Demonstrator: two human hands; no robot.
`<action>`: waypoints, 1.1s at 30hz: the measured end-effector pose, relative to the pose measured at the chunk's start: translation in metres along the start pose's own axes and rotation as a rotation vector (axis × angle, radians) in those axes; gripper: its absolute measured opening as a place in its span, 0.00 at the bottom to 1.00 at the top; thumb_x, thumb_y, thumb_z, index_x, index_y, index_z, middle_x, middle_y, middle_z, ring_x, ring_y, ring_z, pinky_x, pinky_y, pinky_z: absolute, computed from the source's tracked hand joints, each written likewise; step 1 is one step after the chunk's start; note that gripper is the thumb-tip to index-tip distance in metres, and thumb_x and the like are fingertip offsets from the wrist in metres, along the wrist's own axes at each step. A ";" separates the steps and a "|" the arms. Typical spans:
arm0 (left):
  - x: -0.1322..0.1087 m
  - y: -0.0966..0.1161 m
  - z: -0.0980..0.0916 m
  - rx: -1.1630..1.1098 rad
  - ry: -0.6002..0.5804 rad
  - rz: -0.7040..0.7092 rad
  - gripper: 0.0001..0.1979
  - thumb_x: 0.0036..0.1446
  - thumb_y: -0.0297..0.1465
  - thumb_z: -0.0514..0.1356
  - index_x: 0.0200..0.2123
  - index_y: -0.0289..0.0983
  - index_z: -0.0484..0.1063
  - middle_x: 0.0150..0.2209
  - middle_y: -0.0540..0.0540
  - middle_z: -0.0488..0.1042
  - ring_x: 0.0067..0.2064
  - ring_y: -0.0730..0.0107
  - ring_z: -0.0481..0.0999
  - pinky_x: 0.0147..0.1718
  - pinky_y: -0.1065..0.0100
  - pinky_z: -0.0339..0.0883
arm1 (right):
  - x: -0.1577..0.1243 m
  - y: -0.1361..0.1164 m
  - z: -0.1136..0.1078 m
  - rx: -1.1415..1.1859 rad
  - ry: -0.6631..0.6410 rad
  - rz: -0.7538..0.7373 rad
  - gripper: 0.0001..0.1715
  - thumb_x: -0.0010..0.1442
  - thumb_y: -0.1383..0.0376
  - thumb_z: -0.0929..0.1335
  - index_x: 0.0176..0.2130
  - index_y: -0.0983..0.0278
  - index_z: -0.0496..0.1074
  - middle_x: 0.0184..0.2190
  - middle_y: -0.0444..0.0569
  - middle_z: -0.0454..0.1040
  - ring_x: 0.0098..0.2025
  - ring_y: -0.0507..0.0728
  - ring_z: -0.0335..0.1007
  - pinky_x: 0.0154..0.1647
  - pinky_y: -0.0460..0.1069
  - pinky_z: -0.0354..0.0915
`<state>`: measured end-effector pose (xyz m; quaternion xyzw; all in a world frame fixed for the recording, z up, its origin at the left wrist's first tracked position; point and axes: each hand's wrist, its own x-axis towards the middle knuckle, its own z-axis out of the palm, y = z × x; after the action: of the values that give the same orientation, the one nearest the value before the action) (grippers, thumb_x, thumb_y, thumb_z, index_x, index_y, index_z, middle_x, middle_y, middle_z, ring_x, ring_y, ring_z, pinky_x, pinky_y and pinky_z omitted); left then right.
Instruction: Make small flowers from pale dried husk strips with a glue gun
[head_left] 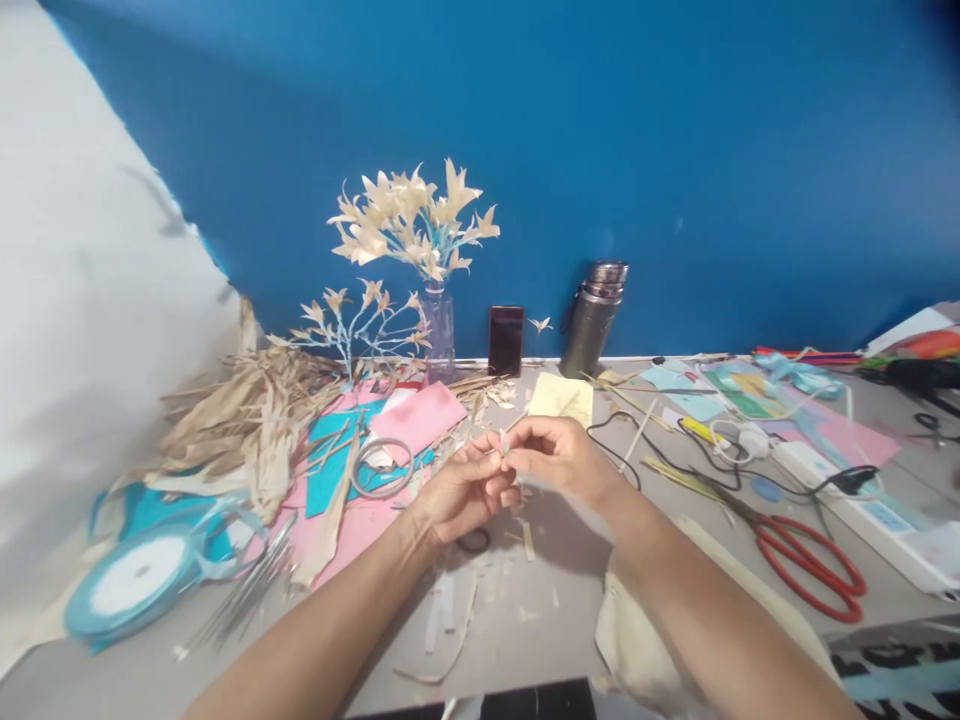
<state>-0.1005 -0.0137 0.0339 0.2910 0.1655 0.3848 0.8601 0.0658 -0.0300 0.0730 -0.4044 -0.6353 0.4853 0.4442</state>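
My left hand (466, 492) and my right hand (559, 455) meet over the middle of the table, fingertips together. Between them they pinch a small pale piece (503, 441) that looks like dried husk; the fingers cover most of it. Scraps and a narrow pale strip (529, 541) lie on the tabletop below. Behind my hands is a yellow paper (562, 397). To the left, a ring-shaped roll of tape (382, 468) rests on pink and blue sheets (332, 462).
Husk flowers fill a glass vase (439, 335) at the back, beside a phone (505, 341) and a tilted flask (594, 320). Dried husks (225, 410), a ribbon spool (135, 580) and wires (244, 580) lie left. Red-handled scissors (810, 565), cables and a power strip (862, 505) lie right.
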 end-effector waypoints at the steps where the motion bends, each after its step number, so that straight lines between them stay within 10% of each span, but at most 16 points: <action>1: 0.001 0.000 0.000 0.011 0.011 0.019 0.14 0.45 0.28 0.73 0.32 0.35 0.71 0.22 0.56 0.64 0.21 0.83 0.58 0.27 0.71 0.60 | 0.000 0.000 0.000 0.001 0.011 0.004 0.11 0.52 0.60 0.73 0.32 0.66 0.74 0.28 0.46 0.76 0.29 0.53 0.73 0.30 0.47 0.67; 16: 0.005 -0.001 0.008 0.263 0.204 0.242 0.13 0.43 0.33 0.74 0.29 0.32 0.76 0.23 0.52 0.71 0.22 0.81 0.64 0.25 0.72 0.58 | 0.006 0.012 0.002 -0.158 0.211 -0.083 0.07 0.55 0.62 0.71 0.30 0.65 0.73 0.25 0.44 0.75 0.27 0.51 0.68 0.28 0.45 0.63; 33: -0.002 0.000 0.012 0.885 0.281 0.472 0.07 0.56 0.33 0.64 0.30 0.36 0.73 0.21 0.53 0.68 0.22 0.76 0.66 0.25 0.73 0.61 | 0.004 0.001 -0.017 -0.063 0.038 -0.008 0.12 0.55 0.58 0.72 0.31 0.66 0.77 0.22 0.42 0.69 0.22 0.48 0.58 0.24 0.45 0.54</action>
<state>-0.0958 -0.0189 0.0433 0.6018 0.3562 0.4966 0.5141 0.0811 -0.0221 0.0752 -0.4248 -0.6435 0.4554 0.4451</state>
